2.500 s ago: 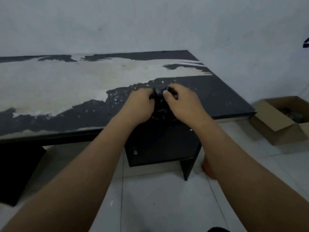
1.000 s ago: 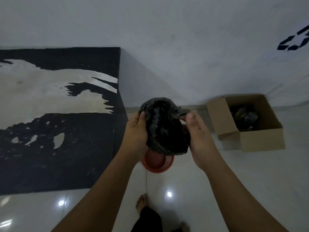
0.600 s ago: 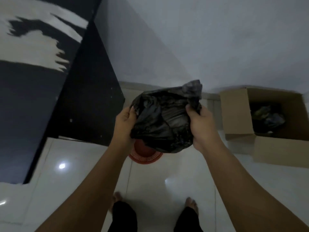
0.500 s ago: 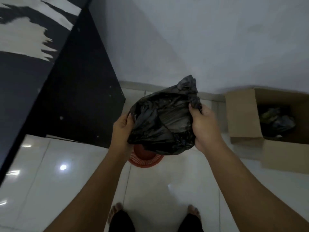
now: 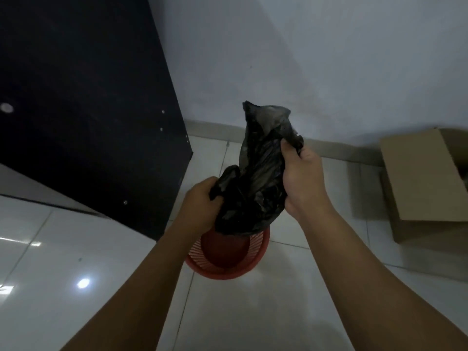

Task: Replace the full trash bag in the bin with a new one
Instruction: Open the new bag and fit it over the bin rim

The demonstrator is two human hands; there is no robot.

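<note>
Both hands, left hand (image 5: 202, 198) & right hand (image 5: 302, 178), squeeze a crumpled black bag (image 5: 255, 178) over a red bin (image 5: 228, 252) on shiny white floor tiles (image 5: 63, 249), w/ a brown box (image 5: 420, 178) at 3 o'clock.

Plain room — tiled floor (image 5: 76, 249), dark desk (image 5: 88, 110), cardboard box (image 5: 417, 186)

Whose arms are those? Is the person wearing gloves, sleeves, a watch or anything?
Nothing is worn: the left hand and right hand are bare, no gloves, rings or watch. Both forearms are uncovered as far as the frame shows, with no sleeve in view.
</note>
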